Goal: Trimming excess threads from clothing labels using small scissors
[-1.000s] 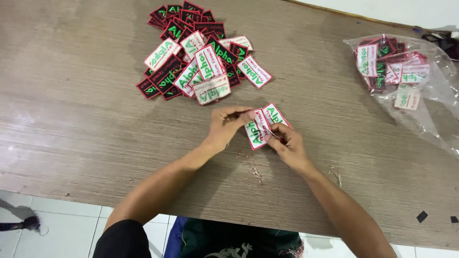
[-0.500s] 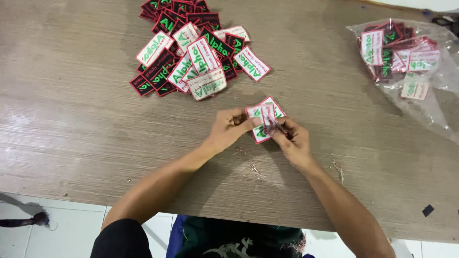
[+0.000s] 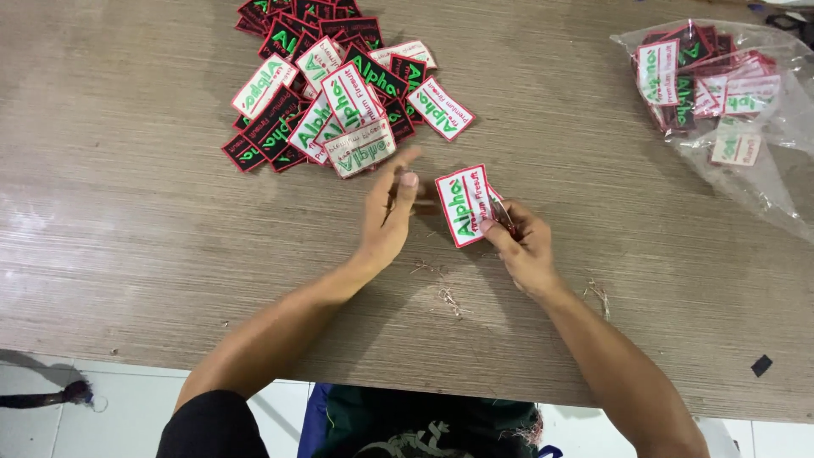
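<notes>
White rectangular embroidered patch with red border and green lettering (image 3: 464,205) stands tilted above the grey wood-grain bench (image 3: 127,212), its long axis running from lower left to upper right of the right hand (image 3: 521,246), printed face up toward the camera. That hand pinches the patch's lower right edge between thumb and fingers, closed on it, with further patches seemingly stacked behind; a thin dark tool may sit in the same grip, though it is too small to tell. The left hand (image 3: 388,212) hovers just beside the patch's left edge, fingers loosely spread and pointing away from the body, holding nothing. Both forearms reach in from the bench's near edge, elbows wide. A heap of red-bordered black and white patches (image 3: 331,93) lies beyond the left hand, close to its fingertips. A clear plastic bag of similar patches (image 3: 721,93) rests well apart, beyond and to the outside of the right hand. Bare bench stretches wide to the outside of the left hand. Loose thread scraps (image 3: 449,298) lie near the wrists.
</notes>
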